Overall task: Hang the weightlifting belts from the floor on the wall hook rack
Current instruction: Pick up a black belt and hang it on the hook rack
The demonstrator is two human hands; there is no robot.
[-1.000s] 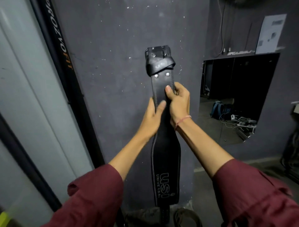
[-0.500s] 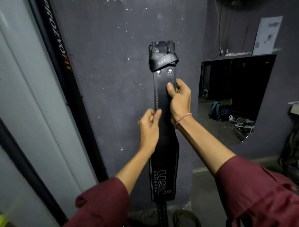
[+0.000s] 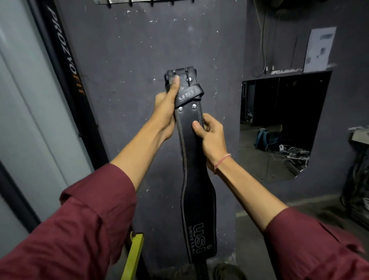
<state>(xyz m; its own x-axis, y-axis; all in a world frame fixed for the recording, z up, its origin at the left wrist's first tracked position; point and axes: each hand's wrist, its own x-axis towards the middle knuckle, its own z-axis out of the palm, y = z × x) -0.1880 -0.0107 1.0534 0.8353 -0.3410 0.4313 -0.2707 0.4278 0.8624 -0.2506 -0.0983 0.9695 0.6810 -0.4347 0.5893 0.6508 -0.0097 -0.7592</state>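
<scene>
Against the grey wall (image 3: 127, 84), with your left hand (image 3: 165, 112) gripping the belt (image 3: 191, 151) at its buckle and your right hand (image 3: 211, 138) clasping the strap below, lift the buckle squarely onto a hook of the rack (image 3: 151, 2) above.

left hand (image 3: 165, 112): raised, closed grip | right hand (image 3: 211, 136): lower, closed grip

One black weightlifting belt (image 3: 197, 179) is in view, with two metal rivets (image 3: 187, 108) below its keeper loop and one buckle (image 3: 180, 75) at its top end. Two hands are on it: one left hand (image 3: 165, 112) and one right hand (image 3: 211, 136). One hook rack (image 3: 151, 2) shows at the top edge; about five hooks can be counted along it. One paper sheet (image 3: 319, 50) is on the wall, and one yellow bar (image 3: 132, 257) stands low.
</scene>
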